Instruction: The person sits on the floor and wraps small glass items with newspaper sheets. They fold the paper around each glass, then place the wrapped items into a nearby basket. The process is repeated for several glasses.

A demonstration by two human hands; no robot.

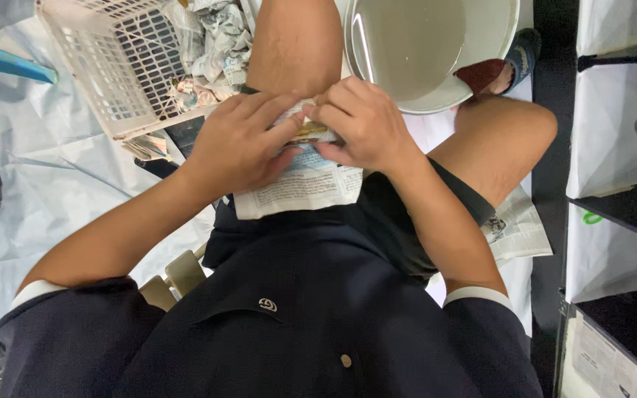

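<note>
In the middle of the frame, left hand (241,140) and right hand (359,121) are pinching a folded newspaper sheet (300,184); pulling unevenly could be tearing it.

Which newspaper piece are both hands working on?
The sheet on the lap, pinched at its top by left hand and right hand; the crumpled pieces lie in the basket.
</note>
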